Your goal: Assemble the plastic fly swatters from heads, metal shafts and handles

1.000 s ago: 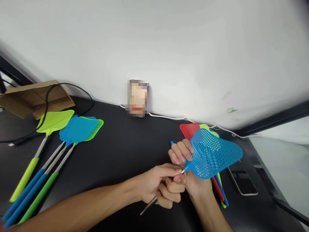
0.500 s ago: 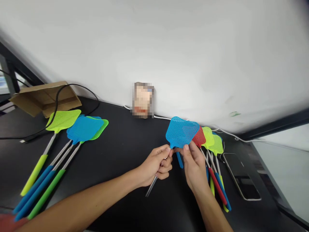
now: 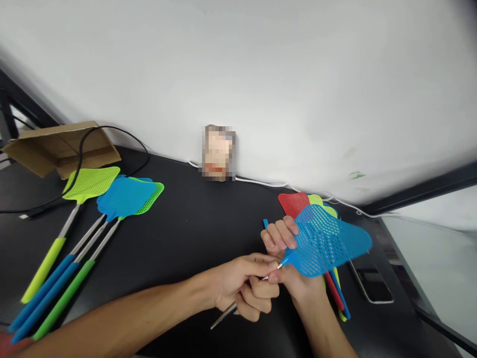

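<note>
Right of centre, the left hand [image 3: 248,287] pinches the metal shaft [image 3: 223,316] of a blue swatter [image 3: 328,243]; the right hand [image 3: 281,236] curls around a blue stick [image 3: 265,223] beside the perforated head [image 3: 311,253]. Black surface [image 3: 197,223] spreads leftward to other swatters [image 3: 126,196], its back edge meeting white wall [image 3: 238,74].

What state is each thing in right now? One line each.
Held blue swatter: raised, tilted
Its shaft: lower end bare metal
Left grip: closed on shaft
Right grip: fingers curled, hold unclear
Blue piece: mostly hidden
Left swatters: lying, heads overlapping
Right swatters: lying, partly hidden
Phone: screen dark
Cardboard box: open
Black cable: loose, looped
Pixelated item: upright, unreadable
</note>
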